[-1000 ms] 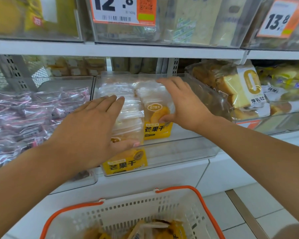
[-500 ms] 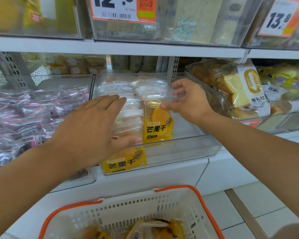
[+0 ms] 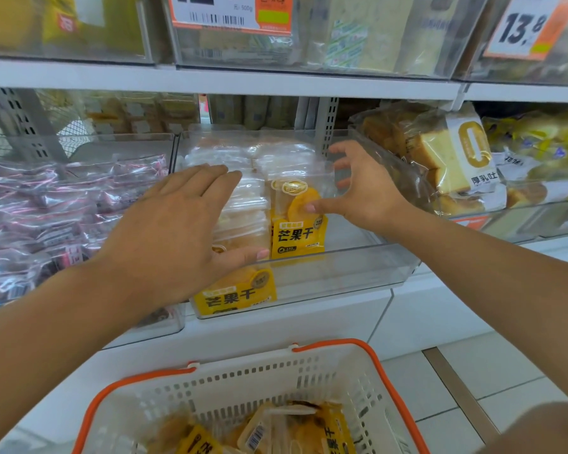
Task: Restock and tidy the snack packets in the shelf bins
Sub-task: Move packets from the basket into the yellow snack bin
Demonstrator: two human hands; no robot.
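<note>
Below the shelf sits my orange-rimmed basket (image 3: 368, 381) with spare packets. Above it, the clear bin (image 3: 358, 273) holds the mango packets (image 3: 297, 235); my left hand (image 3: 171, 237) lies flat across the left stack, while my right hand (image 3: 363, 191) spreads open, thumb touching the upright packet

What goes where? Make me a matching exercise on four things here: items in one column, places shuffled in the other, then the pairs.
Items
1. left hand
2. basket
3. toast bag
4. pink packets

Places
A. bin right of the mango bin
B. floor, below the shelf
C. flat on the left row of mango packets
D. bin left of the mango bin

Pairs: 1-C, 2-B, 3-A, 4-D
</note>
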